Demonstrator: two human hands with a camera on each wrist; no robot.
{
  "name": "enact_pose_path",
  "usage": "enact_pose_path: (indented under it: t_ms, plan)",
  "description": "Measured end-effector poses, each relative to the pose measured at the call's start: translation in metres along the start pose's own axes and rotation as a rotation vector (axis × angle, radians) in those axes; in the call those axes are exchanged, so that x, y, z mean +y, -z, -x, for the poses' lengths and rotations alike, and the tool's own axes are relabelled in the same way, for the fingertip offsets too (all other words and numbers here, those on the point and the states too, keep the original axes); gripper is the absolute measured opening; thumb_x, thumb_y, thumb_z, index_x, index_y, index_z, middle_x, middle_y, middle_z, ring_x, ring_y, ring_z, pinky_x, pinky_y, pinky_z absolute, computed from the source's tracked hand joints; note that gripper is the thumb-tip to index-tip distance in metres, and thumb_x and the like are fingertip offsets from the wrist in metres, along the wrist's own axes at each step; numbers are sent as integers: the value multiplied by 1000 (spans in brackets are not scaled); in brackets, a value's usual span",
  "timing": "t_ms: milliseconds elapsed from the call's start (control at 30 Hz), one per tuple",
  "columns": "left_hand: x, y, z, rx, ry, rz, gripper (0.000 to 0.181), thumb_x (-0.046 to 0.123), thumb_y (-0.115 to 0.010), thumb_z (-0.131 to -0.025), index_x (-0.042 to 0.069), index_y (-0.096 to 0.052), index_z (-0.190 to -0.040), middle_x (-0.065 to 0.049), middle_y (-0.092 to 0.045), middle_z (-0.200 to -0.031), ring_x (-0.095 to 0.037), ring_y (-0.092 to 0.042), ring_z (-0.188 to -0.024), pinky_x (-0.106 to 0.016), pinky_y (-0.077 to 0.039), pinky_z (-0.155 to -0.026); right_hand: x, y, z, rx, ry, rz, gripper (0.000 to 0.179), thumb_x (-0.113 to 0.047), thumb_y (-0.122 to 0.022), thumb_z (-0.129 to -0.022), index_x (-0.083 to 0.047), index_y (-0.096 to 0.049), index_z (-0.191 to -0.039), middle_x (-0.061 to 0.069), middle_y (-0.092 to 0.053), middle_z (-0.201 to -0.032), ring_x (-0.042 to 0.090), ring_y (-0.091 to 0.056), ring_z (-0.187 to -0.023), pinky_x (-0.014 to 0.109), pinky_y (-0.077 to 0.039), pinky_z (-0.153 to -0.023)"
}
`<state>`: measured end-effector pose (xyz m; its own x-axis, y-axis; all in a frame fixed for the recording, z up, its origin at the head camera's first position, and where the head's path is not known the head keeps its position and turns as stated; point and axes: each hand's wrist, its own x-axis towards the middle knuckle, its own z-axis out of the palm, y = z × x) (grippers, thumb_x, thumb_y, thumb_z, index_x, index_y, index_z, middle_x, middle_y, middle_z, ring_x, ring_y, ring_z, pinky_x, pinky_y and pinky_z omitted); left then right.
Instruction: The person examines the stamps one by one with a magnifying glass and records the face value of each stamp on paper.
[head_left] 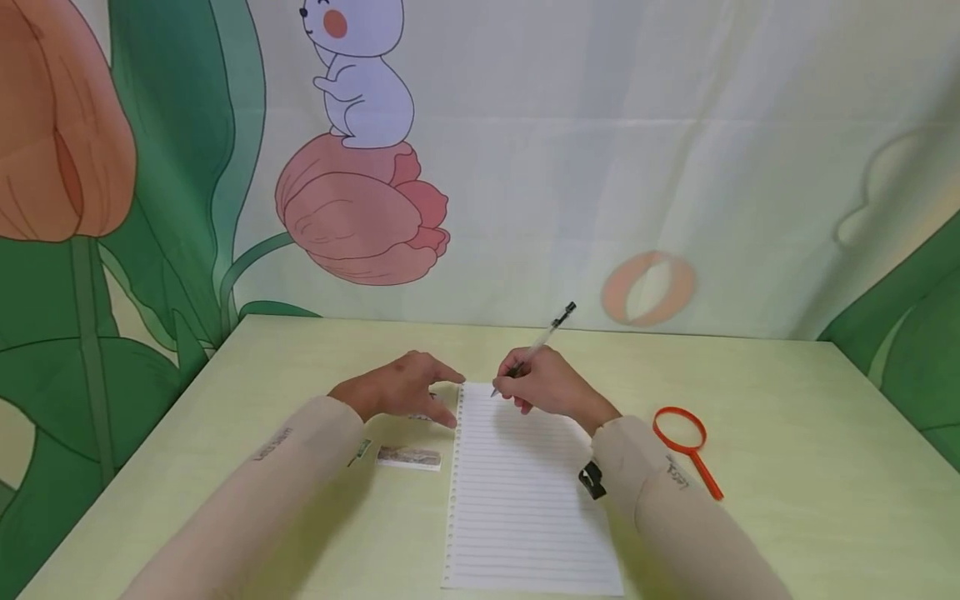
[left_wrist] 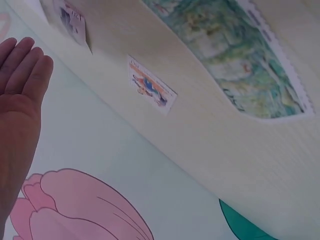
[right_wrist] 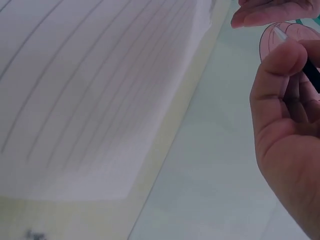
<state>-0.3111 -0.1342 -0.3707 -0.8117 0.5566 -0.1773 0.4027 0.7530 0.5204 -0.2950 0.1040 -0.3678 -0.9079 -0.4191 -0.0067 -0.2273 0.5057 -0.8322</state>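
A white sheet of lined paper (head_left: 525, 517), with punched holes down its left side, lies on the table before me. My left hand (head_left: 408, 387) is at the sheet's upper left edge, thumb and forefinger spread apart; its other fingers look straight in the left wrist view. My right hand (head_left: 546, 385) grips a clear-barrelled pen (head_left: 542, 337) with a black cap end, tip pointing down over the top lines. In the right wrist view, thumb and fingers pinch the pen's dark grip (right_wrist: 312, 75). No writing shows on the visible lines.
Left of the paper lie a long stamp (head_left: 408, 457), a small green stamp (head_left: 361, 451) partly behind the left sleeve, and an orange-and-blue stamp (left_wrist: 152, 87). A red magnifying glass (head_left: 705, 475) rests right of the right forearm. A printed curtain (head_left: 525, 167) hangs behind the table (head_left: 787, 417).
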Motion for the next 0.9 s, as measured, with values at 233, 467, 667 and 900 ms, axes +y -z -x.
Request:
enact_pose_path:
  t_ms: [233,467,667,900]
  plan:
    - [3,-10,-11,-14,48,-79,71,35,-89,-75,14,-63,-138,-7,-57,-140,-25,-47,-133,-42,-39,-110,4,-5,-12,33,-34,49,10,-15,-67,-92,-6,-68,-87,9,-63,-72,13,-55,-51,31,-50,-55]
    - [3,-17,-19,-37,48,-124,70,34,-88,-76,10,-63,-137,-4,-59,-138,-23,-47,-132,-40,-35,-112,5,-12,-20,12,-58,57,10,-13,-66,-93,-5,-69,-88,5,-62,-72,13,-54,-53,28,-50,-55]
    - [7,-16,-21,-25,64,-120,74,36,-88,-76,10,-60,-139,-5,-58,-139,-25,-45,-133,-41,-36,-112,9,-14,-24,-5,-82,72,11,-13,-64,-93,-5,-67,-88,5,-61,-73,13,-56,-55,26,-52,-57]
    - [7,-12,-18,-57,127,-165,74,37,-87,-77,15,-58,-142,-6,-54,-143,-24,-44,-131,-42,-36,-111,15,-20,-28,-27,-111,13,11,-13,-66,-94,-4,-65,-88,3,-60,-70,13,-55,-60,24,-53,-60]
